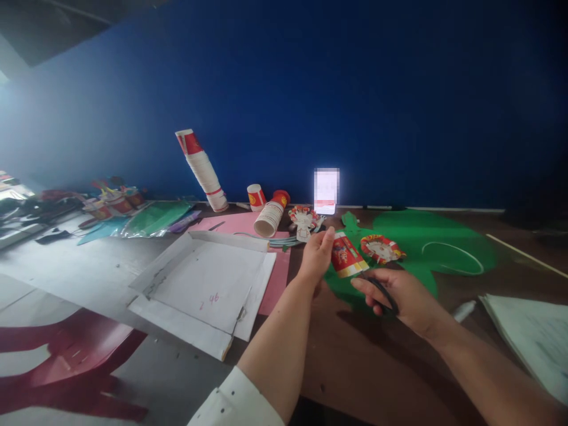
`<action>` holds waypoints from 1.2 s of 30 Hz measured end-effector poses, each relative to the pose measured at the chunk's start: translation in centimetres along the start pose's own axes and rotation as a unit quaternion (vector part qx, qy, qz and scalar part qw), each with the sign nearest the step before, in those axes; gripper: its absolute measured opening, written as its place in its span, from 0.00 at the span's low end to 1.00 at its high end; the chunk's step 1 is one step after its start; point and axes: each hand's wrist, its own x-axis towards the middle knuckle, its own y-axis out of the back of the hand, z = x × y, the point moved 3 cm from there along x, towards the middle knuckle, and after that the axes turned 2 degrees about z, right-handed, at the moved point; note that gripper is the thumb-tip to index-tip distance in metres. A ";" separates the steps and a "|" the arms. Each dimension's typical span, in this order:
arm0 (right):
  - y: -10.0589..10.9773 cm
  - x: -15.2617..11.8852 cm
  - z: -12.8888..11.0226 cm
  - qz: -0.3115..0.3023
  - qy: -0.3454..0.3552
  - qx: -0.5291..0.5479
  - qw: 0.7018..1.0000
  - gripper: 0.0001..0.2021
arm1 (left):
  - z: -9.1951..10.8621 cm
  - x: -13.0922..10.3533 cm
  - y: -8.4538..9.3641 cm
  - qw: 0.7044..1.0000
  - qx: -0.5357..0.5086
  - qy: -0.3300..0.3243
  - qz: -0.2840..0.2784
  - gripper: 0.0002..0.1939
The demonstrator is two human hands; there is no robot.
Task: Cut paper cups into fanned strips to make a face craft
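Note:
A red paper cup (347, 253) with a gold and white rim is held on its side by my left hand (318, 255), whose thumb lies along its base end. Black-handled scissors (382, 294) are gripped in my right hand (394, 296), with their blades at the cup's rim. Just behind them a cut cup (382, 249), fanned out into a flower shape, rests on green paper (444, 236). Another fanned cut cup (303, 221) leans left of the lit, blurred screen (326, 190).
A tall leaning cup stack (206, 171), a single cup (256, 197) and a lying stack (270, 216) stand near the blue wall. A white cardboard tray (204, 284) overlaps pink paper (277, 290) on the left. Papers (532, 337) lie right; a red chair (75, 361) stands lower left.

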 end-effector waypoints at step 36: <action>0.1 -0.4 -0.6 0.037 -0.016 -0.002 0.999 0.19 | 0.9 -0.4 -0.1 1.000 -0.008 0.016 -0.011 0.28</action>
